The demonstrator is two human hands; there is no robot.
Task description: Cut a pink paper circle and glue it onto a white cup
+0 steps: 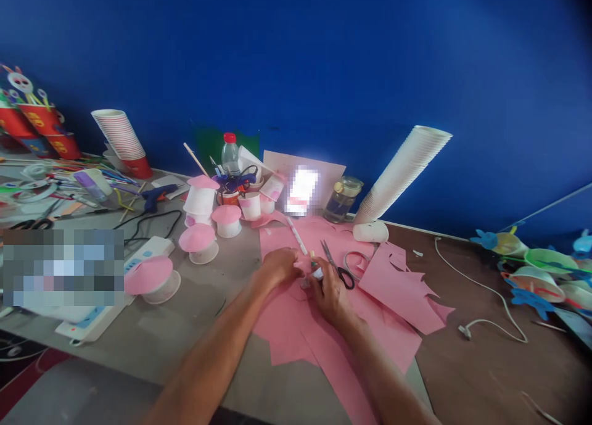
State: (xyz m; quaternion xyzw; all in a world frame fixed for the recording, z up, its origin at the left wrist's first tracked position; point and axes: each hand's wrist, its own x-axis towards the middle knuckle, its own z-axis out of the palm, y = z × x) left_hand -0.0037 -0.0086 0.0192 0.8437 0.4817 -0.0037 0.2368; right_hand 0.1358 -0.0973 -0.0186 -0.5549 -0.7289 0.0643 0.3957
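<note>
My left hand (pixel 280 264) is closed on a small piece of pink paper (pixel 303 264), its fingertips close to the other hand. My right hand (pixel 330 292) pinches a small white object (pixel 317 274); its kind is partly hidden by the fingers. Both hands are over large sheets of pink paper (pixel 287 326). Black-handled scissors (pixel 346 278) lie with open blades just right of my right hand. A white patterned pen-like stick (pixel 296 235) lies beyond my left hand. Beside the scissors is a pink paper ring (pixel 357 264).
Paper cups with pink paper tops (pixel 155 277) stand at left, near a white power strip (pixel 106 295). A lit phone (pixel 301 190), a glass jar (pixel 342 198) and a leaning stack of white cups (pixel 402 175) stand behind. A white cable (pixel 493 289) lies at right.
</note>
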